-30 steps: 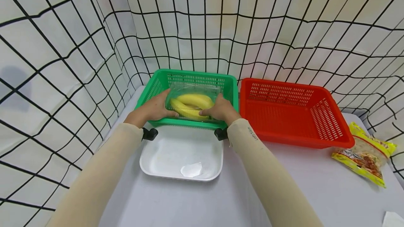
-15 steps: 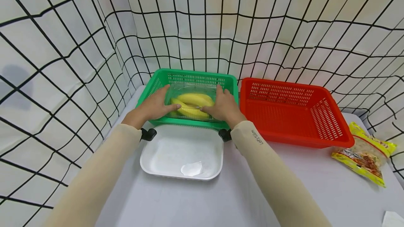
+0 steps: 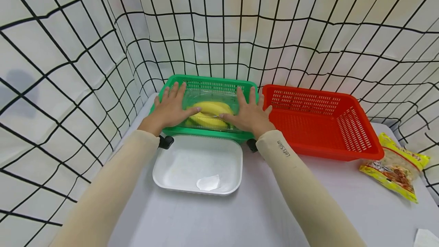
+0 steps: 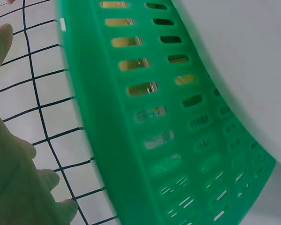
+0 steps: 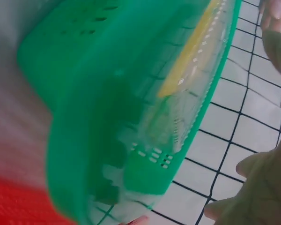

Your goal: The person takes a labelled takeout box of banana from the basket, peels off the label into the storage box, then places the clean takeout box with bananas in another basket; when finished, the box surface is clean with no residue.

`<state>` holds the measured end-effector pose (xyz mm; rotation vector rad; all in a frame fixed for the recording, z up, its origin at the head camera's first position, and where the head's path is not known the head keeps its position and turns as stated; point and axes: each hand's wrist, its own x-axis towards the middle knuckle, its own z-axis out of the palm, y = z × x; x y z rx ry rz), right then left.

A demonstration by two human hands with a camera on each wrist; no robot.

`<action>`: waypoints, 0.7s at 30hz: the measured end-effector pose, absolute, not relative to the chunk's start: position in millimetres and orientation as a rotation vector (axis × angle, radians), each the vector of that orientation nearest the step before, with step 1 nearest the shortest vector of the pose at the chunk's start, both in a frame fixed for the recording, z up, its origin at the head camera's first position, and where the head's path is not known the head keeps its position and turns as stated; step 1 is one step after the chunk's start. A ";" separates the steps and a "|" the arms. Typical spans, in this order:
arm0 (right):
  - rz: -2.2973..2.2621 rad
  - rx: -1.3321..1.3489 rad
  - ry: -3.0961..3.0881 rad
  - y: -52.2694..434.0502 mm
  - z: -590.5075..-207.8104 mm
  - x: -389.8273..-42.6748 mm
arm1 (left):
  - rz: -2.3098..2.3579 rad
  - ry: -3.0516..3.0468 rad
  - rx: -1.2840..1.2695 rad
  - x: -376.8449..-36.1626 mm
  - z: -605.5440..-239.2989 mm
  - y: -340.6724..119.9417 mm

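Observation:
Yellow bananas [image 3: 210, 119] lie inside a clear plastic box [image 3: 209, 96], which sits in the green basket [image 3: 212, 134]. My left hand [image 3: 169, 108] is spread over the basket's left side, its thumb overlapping the bananas in the head view. On the opposite side my right hand [image 3: 250, 113] is spread as well, thumb pointing inward over the box. Both hands show straight fingers with nothing gripped. From the left wrist, the hand [image 4: 18, 173] appears beside the basket's rim. In the right wrist view, the box's clear edge [image 5: 178, 117] shows inside the basket.
In front of the green basket lies a white tray [image 3: 197, 163] with a bare label-like patch [image 3: 208, 183]. A red basket [image 3: 308, 125] stands to the right, with a yellow snack packet [image 3: 398, 167] beyond it. Black netting [image 3: 223, 29] and white cloth enclose the back and sides.
Both hands have let go of the plastic box, risen from its sides and spread their fingers. The right hand has shifted right. The box rests in the green basket.

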<state>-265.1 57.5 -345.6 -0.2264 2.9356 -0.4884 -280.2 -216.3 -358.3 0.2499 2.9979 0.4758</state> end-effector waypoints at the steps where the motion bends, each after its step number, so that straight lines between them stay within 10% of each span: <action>1: -0.460 -0.226 2.930 58.5 -346.3 -265.2 | 0.462 2.993 0.244 -280.8 -358.2 -215.5; 21: -0.348 -0.245 2.924 79.3 -353.5 -277.3 | 0.360 2.966 0.315 -291.8 -352.8 -190.4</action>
